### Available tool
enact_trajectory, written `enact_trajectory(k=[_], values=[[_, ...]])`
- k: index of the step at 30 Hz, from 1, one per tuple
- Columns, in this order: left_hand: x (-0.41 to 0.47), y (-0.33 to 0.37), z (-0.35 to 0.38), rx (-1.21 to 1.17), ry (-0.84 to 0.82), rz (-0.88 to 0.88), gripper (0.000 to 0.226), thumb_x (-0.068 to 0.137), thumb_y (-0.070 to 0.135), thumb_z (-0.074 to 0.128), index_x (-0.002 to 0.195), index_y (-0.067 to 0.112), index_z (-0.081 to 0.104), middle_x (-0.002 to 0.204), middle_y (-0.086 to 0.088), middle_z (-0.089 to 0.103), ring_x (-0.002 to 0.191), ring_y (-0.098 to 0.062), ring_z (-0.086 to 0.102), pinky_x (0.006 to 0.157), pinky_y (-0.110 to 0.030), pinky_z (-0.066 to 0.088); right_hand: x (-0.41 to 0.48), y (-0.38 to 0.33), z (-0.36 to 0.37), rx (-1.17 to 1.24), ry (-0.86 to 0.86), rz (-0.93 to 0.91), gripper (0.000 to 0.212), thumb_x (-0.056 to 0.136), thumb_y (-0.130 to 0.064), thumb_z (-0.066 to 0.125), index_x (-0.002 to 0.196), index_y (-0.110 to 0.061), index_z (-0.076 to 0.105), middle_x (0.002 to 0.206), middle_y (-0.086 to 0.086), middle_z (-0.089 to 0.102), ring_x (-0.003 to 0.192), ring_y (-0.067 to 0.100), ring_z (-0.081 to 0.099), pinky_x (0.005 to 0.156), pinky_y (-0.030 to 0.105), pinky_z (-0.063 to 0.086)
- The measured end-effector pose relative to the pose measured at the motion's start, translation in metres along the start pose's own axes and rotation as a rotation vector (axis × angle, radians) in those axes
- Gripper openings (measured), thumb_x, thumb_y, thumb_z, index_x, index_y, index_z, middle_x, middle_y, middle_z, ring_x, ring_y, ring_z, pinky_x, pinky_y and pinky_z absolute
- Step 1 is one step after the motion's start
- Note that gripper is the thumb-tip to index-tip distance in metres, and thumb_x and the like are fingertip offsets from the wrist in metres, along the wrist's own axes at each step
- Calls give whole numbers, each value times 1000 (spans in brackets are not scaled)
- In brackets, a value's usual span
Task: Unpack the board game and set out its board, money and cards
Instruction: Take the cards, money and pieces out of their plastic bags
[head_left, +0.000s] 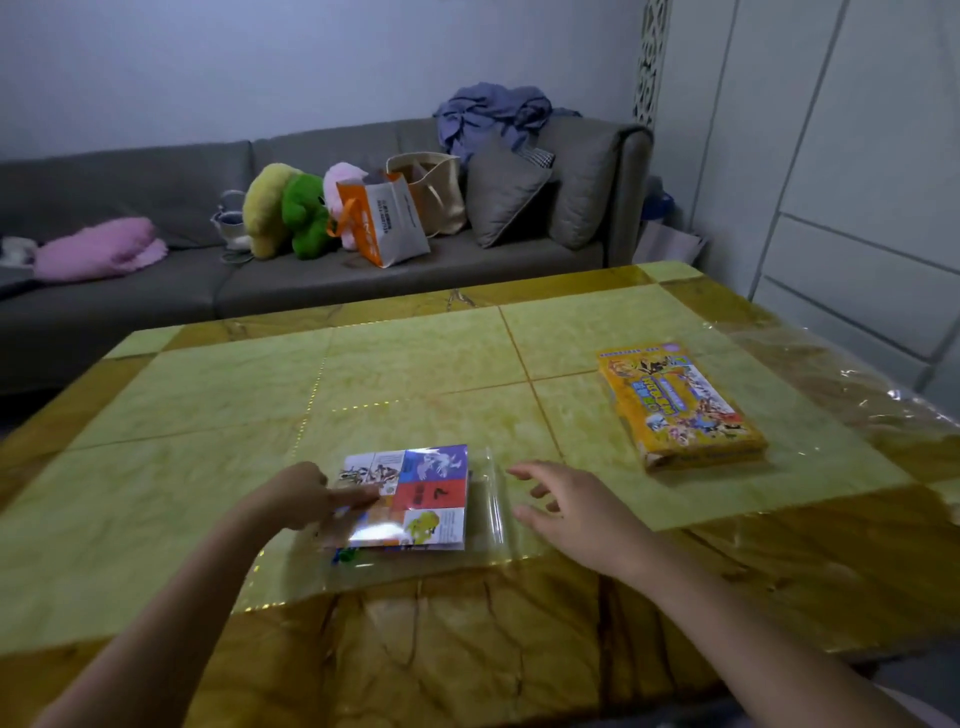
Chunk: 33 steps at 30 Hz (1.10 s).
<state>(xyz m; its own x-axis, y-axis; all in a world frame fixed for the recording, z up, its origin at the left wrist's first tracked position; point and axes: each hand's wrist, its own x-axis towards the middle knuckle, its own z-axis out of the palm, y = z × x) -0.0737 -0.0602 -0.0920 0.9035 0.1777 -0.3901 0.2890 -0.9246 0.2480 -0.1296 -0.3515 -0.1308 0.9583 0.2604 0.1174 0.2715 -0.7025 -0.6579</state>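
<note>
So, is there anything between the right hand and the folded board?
Only the clear bag: it seems to cover the board, and its edge sticks out on the side facing the right hand. Nothing else lies on the table between them.

Your yellow-green tiled worktop (415, 364) carries 2 things: a folded game board (421, 499) inside a clear plastic sleeve (492, 501) near your edge, and a yellow game box (680, 405) lying flat, well apart to the right.
</note>
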Motion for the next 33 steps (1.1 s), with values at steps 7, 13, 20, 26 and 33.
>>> enact_trajectory(k=[7,13,20,26,33], values=[[-6,-17,8,-397,162,-6,38,75,37,79,66,4,61,51,-5,51,46,-17,44,43,-25,30,-1,-14,19,21,-100,-22,50,89,-43,61,136,-36,47,135,-14,50,104,4,56,93,27,48],[-10,-21,-1,-573,268,13,22,89,25,66,91,3,64,71,-8,62,58,-19,58,43,-24,46,5,-24,18,127,-126,65,53,87,-51,60,135,-35,48,132,-16,53,101,-2,58,79,17,47],[-19,-20,-5,-853,219,87,14,94,15,59,94,3,66,59,-5,62,32,-5,52,33,-15,40,11,-24,18,289,-127,129,70,76,-74,50,130,-29,56,126,-15,60,103,0,60,88,23,49],[-20,-13,5,-852,156,141,21,93,29,59,93,10,66,77,-7,70,59,-14,67,50,-27,52,16,-28,21,564,7,184,65,67,-72,54,109,-24,66,102,-10,69,88,4,64,78,22,54],[-28,-23,18,-978,133,242,26,86,30,65,85,4,62,76,-8,71,64,-18,68,60,-39,55,38,-57,33,778,154,255,17,85,-23,70,95,-10,66,87,4,73,78,14,71,65,18,54]])
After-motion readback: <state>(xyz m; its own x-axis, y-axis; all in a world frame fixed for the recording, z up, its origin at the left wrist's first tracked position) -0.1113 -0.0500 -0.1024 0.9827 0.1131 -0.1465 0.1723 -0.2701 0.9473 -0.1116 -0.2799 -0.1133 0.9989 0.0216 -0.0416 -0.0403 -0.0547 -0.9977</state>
